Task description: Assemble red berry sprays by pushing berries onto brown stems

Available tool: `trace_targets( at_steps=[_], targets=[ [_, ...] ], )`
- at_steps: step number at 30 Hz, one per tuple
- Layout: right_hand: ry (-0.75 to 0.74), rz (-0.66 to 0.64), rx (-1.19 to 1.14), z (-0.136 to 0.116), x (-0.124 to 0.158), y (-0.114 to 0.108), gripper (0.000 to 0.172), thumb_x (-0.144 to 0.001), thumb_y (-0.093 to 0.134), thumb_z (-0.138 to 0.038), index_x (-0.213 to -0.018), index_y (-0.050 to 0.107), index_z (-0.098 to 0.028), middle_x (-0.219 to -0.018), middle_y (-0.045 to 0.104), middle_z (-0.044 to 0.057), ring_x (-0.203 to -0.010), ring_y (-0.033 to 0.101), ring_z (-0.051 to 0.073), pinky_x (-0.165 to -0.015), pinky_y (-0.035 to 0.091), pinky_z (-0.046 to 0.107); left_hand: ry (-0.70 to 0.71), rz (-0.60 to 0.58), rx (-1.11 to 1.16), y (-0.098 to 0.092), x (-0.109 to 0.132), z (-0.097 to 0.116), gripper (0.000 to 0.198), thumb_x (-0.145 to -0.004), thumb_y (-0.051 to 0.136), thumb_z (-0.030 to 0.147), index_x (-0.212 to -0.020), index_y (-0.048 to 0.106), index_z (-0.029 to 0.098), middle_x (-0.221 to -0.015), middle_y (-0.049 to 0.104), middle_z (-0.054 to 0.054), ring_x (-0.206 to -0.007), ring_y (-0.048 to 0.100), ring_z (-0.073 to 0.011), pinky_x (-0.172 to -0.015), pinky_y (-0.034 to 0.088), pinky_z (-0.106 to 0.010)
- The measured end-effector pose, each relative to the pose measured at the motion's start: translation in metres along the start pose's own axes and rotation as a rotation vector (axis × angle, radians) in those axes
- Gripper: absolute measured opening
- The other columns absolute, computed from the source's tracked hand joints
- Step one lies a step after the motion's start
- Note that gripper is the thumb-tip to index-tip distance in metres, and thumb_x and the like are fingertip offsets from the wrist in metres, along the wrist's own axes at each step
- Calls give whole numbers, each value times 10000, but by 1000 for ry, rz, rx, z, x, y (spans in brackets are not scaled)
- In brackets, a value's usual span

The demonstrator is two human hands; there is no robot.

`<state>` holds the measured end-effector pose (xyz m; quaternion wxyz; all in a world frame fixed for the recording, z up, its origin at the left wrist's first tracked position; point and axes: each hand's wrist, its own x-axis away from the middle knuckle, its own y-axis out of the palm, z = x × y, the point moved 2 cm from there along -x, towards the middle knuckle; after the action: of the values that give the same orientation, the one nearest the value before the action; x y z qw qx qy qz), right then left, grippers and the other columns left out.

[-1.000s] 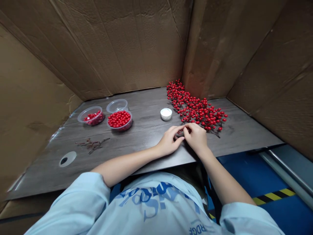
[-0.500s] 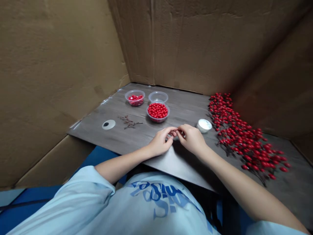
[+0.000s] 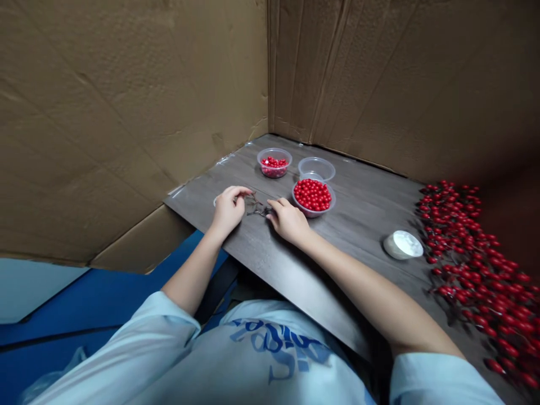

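Observation:
Bare brown twigs (image 3: 255, 212) lie on the grey board between my two hands. My left hand (image 3: 230, 211) is curled with thumb and forefinger together at the upper end of the twigs; whether it grips anything is hidden. Opposite, my right hand (image 3: 289, 220) has its fingertips closed on a dark twig (image 3: 267, 211) low over the board. Just beyond that hand stands a clear tub heaped with red berries (image 3: 312, 196). A pale disc (image 3: 215, 201) is mostly covered by my left hand.
Behind are a clear tub with fewer berries (image 3: 274, 163) and a clear tub without berries (image 3: 316, 169). A white cup (image 3: 403, 245) stands to the right, beside berry branches (image 3: 476, 264). Cardboard walls (image 3: 202, 84) enclose the board.
My hands have parted and moved left, from the near middle of the board to the twigs. The view has turned left, so the tubs, cup and branches appear farther right.

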<state>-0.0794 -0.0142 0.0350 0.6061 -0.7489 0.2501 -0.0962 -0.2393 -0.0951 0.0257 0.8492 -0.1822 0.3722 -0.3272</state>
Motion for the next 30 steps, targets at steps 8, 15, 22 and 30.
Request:
trace_targets(
  at_steps=[8,15,22,30],
  targets=[
    [-14,-21,27,1,4,13,286,-897,455,-364,-1073,583,-179,-1030,582,86,-883,614,207,-664,479,291,-47,-135,-50,15,11,-16,278,-799,435,117,-956,663,149,-984,656,-61,-929,588,-150,-862,477,-293],
    [-16,16,-77,2,9,16,353,-891,420,-228,-1220,524,-157,-1158,566,96,-1005,575,200,-820,470,287,-89,-74,-173,12,12,-14,301,-805,554,237,-1077,640,141,-1003,620,-92,-925,573,-178,-879,465,-325],
    [-26,18,-38,-9,15,11,442,-910,412,-407,-1288,483,-189,-1135,543,111,-984,561,221,-754,490,317,-60,-188,-201,18,13,-12,190,-824,536,239,-889,702,173,-896,658,-56,-873,583,-170,-838,459,-302],
    [-93,-11,-9,-8,14,15,410,-906,428,-390,-1247,523,-183,-1108,536,113,-1003,524,222,-769,476,309,-15,-144,-152,14,15,-14,184,-811,512,163,-818,695,164,-871,687,-45,-852,607,-151,-822,463,-275]
  ],
)
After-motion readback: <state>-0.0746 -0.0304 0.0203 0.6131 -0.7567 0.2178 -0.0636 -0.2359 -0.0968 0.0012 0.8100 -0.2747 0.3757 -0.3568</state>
